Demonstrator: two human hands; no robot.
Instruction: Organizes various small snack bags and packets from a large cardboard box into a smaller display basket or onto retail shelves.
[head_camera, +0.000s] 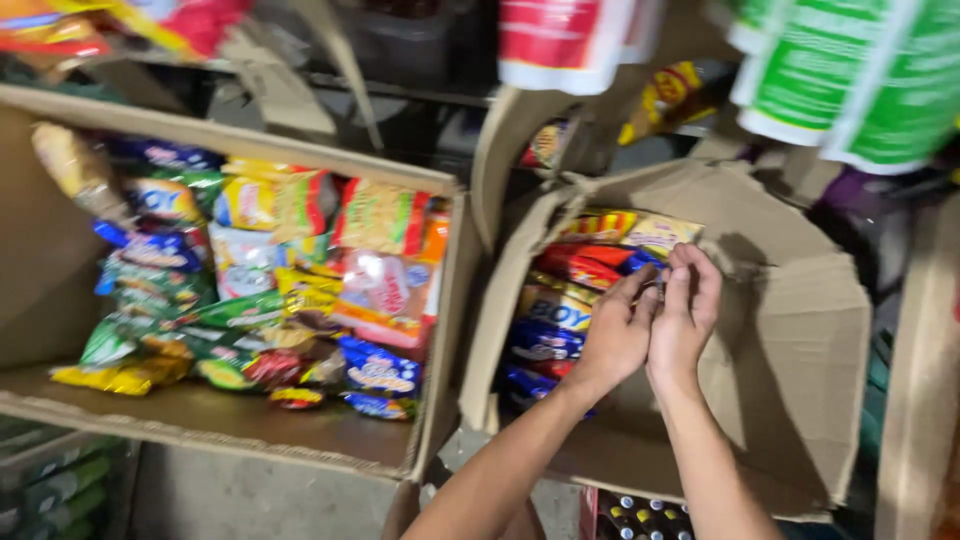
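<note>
Snack packets of crinkled, shiny foil (590, 262), red, yellow and blue, lie stacked inside the torn brown cardboard box on the right (800, 330), against its left wall; the picture is blurred, so their exact shapes are hard to make out.

Starting from the left, a wide brown cardboard box (230, 425) with its flaps open holds a loose heap of mixed foil snack bags (270, 290) in green, yellow, blue, orange and red, piled toward its back and right side, with bare cardboard showing at the front.

Next comes the torn box with the packets, much of its floor bare. Over it, the left hand (618, 330) and the right hand (685, 310) meet, touching each other, fingers curled and pinched together above the top packets. Whether they grip a packet cannot be told.

Above, red-and-white (560, 40) and green-and-white wrapped rolls (860, 80) hang.
</note>
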